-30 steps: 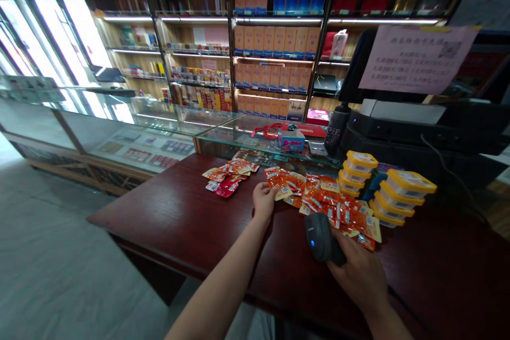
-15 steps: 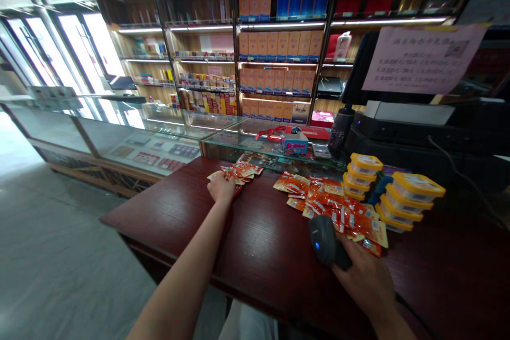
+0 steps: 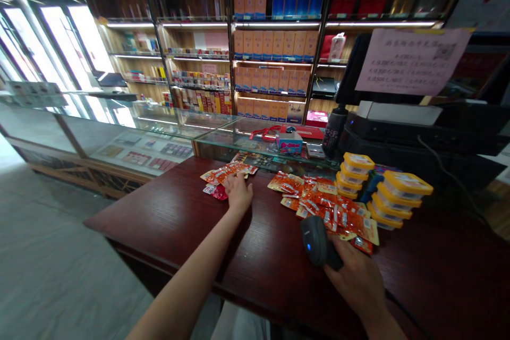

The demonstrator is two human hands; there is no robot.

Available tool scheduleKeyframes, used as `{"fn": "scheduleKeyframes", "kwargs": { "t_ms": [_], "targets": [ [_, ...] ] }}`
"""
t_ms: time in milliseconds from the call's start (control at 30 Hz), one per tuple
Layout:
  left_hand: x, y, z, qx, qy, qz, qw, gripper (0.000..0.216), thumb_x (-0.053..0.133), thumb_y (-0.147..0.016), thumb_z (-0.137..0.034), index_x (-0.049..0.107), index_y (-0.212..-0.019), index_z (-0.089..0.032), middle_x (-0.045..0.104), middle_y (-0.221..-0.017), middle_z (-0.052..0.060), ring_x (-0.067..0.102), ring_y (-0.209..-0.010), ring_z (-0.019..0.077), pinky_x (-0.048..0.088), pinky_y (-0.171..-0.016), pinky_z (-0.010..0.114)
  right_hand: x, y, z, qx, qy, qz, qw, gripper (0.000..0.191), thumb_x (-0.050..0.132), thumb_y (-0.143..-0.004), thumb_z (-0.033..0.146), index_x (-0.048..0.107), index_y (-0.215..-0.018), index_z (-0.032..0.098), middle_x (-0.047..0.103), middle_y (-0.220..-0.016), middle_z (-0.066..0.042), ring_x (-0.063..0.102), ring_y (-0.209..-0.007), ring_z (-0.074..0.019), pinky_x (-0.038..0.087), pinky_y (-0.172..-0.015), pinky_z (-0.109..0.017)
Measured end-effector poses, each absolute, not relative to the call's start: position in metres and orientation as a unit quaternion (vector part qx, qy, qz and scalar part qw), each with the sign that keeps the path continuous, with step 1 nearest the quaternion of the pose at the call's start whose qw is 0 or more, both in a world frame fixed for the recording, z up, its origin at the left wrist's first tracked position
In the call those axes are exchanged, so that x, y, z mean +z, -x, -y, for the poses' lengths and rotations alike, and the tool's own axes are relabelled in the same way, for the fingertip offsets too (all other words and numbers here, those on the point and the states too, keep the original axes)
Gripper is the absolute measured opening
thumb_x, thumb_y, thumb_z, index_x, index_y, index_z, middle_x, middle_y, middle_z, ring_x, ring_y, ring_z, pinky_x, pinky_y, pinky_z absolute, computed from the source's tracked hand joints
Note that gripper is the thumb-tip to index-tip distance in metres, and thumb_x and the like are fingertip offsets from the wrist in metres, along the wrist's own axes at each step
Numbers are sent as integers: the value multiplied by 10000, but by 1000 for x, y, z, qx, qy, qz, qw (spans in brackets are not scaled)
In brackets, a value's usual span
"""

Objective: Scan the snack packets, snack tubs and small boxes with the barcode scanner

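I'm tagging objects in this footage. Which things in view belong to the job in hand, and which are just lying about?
Job in hand:
scanner, held in the right hand;
smaller packet pile, at the left hand;
larger packet pile, beyond the scanner;
yellow-lidded tubs, probably, though untouched.

Lying about, it seems:
blue-and-pink box;
red ribbon;
shelved orange boxes.

Fingertips and fine print lost to sight
The left hand covers part of a dark-pink foil packet and a small pile of orange plastic packets; I can't tell whether it pinches one. The right hand hides much of the grip of a black barcode scanner. Both bare forearms are cut off below. A pink paper sheet, its smaller lines blurred, masks most of a black monitor.
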State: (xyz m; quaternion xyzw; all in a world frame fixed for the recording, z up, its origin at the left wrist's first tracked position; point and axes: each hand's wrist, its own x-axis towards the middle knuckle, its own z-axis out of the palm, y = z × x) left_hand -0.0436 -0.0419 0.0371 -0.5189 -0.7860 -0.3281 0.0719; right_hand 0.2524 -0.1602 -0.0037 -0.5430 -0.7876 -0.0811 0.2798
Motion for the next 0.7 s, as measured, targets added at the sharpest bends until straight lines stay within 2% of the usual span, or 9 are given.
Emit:
{"fn": "scheduleKeyframes", "kwargs": {
  "t_ms": [133, 300, 500, 600, 700],
  "targets": [
    [34, 13, 32, -313, 598, 735, 58, 334, 547, -812, -269, 574, -1134, -186, 496, -1209, 129, 424, -1164, 291, 336, -983, 399, -6, -252, 159, -70, 546, 786, 281, 355, 524, -771, 206, 538, -1125, 202, 705, -1048, -60, 674, -920, -231, 504, -757, -335],
    [35, -24, 10, -268, 643, 717, -7, 295, 479, -856, -320, 630, -1060, -170, 581, -1063, 116, 495, -1045, 248, 363, -936, 345, -9, -254, 157, -55, 539, 788, 294, 357, 510, -769, 201, 545, -1124, 212, 705, -1028, -49, 677, -890, -225, 501, -743, -343],
    [36, -56, -12, -221, 604, 764, -47, 434, 595, -758, -514, 646, -1005, -160, 570, -1145, 162, 483, -1109, 317, 406, -862, 368, -7, -254, 156, -53, 537, 786, 302, 359, 531, -748, 185, 570, -1102, 225, 711, -1012, -38, 676, -898, -216, 501, -731, -311],
    [31, -61, -17, -248, 580, 774, -59, 433, 690, -686, -447, 626, -1011, -168, 588, -1141, 164, 496, -1121, 325, 409, -875, 381, -7, -255, 155, -58, 538, 786, 298, 354, 521, -757, 195, 584, -1105, 220, 712, -1024, -49, 676, -900, -218, 504, -743, -316],
    [24, -61, -22, -343, 571, 740, -93, 447, 747, -616, -285, 597, -1023, -179, 643, -1065, 143, 561, -1064, 302, 422, -872, 382, -8, -255, 155, -60, 547, 786, 281, 381, 519, -729, 182, 599, -1100, 213, 705, -1063, -68, 671, -929, -238, 513, -748, -333]
  ]
}}
